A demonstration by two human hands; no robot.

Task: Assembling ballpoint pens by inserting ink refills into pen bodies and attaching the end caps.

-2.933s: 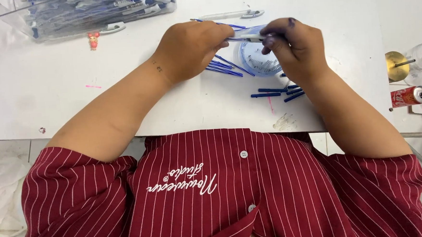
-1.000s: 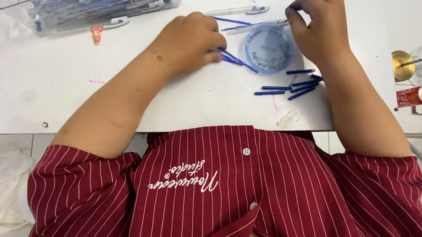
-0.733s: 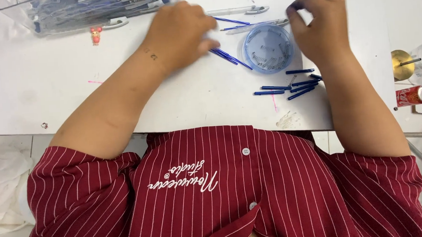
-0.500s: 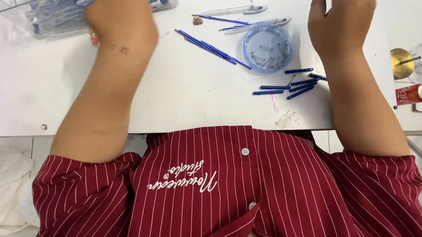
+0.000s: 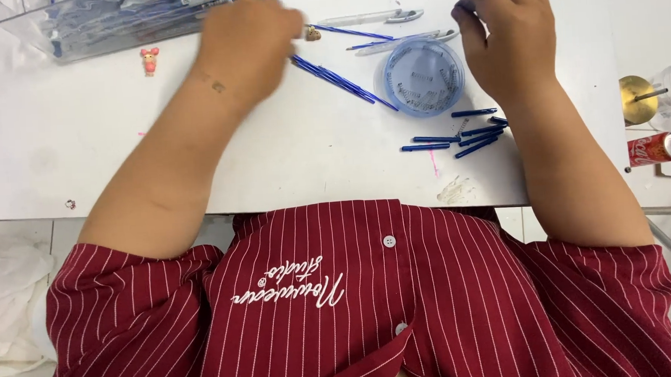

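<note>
Two hands over a white table (image 5: 81, 148). Left hand (image 5: 255, 43), motion-blurred, sits at 11 o'clock just beside the clear bin (image 5: 113, 24) at the far edge; grip cannot be told. Right hand (image 5: 507, 38) at 1 o'clock, fingers curled together, tips pinched on something dark and too small to tell. Round dish (image 5: 424, 77) of springs lies between the hands; blue refills (image 5: 341, 79) at its 9 o'clock, short blue pieces (image 5: 459, 134) at 5 o'clock near the table's near edge. Open table surface at 8 o'clock.
</note>
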